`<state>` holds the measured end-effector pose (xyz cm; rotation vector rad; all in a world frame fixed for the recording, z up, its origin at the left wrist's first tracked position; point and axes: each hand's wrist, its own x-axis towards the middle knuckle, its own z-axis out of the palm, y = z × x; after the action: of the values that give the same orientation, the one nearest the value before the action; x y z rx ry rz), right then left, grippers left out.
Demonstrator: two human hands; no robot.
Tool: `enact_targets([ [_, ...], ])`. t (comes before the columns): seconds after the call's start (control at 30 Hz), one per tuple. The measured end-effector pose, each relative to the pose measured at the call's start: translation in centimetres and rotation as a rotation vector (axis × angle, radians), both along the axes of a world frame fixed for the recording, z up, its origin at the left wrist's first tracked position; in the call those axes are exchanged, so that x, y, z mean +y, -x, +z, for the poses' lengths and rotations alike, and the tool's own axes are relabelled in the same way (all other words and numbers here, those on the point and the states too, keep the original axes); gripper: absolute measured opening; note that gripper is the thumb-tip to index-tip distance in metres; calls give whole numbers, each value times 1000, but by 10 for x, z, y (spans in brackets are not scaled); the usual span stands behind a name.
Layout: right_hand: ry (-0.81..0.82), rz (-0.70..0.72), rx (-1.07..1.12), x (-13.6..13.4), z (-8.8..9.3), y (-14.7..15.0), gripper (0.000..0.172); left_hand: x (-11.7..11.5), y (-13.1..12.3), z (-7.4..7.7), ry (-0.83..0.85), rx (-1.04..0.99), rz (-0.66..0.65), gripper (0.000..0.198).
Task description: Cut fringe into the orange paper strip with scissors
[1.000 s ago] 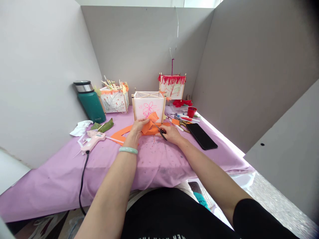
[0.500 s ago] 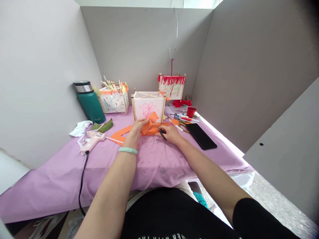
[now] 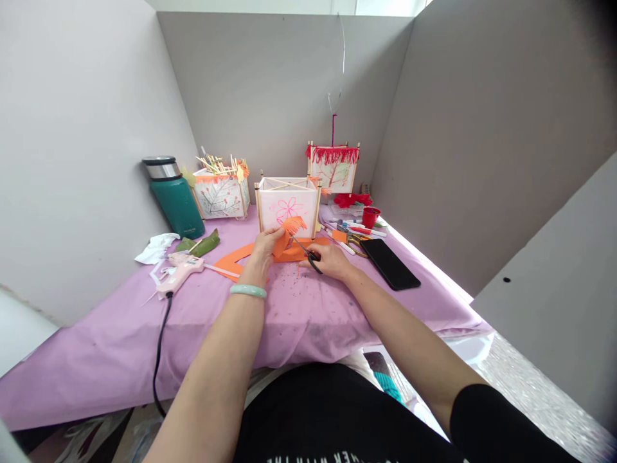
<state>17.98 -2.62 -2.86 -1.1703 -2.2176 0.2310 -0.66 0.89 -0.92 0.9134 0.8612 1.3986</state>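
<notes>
My left hand (image 3: 268, 245) pinches a strip of orange paper (image 3: 292, 226) whose upper edge is cut into a fringe. Closed round the dark handles of a pair of scissors (image 3: 313, 256) is my right hand (image 3: 332, 260); the blades point up and left at the paper. Whether the blades touch the paper is hard to make out. More orange paper (image 3: 236, 258) lies on the cloth under and beside my hands. Just behind stands a white lantern (image 3: 288, 204) with wooden corner sticks and a pink flower drawing.
On the left are a pink glue gun (image 3: 180, 273), green leaves (image 3: 205, 243) and a teal bottle (image 3: 177, 204). A second lantern (image 3: 220, 198) holds sticks. At right lie a black phone (image 3: 390, 263), a red cup (image 3: 370, 217) and gold-handled scissors (image 3: 357, 244). A red-fringed lantern (image 3: 333, 173) hangs behind.
The fringed orange strip has turned slightly in my left hand, and its fringe now bends over to the right. The scissors have shifted only a little; both arms stay in place.
</notes>
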Motion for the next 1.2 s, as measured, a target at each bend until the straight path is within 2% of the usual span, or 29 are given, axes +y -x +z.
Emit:
enact_targets([
  [0.53,16,-1,-8,-1,1,0,40,7,1,-6,4,-38,28,3],
  [0.93,-5,-14,-25,0,1,1,40,-4,-3,2,17,5,-22,3],
  [1.2,-10,2,-23,1,-1,1,40,-4,-3,1,12,2,-34,4],
])
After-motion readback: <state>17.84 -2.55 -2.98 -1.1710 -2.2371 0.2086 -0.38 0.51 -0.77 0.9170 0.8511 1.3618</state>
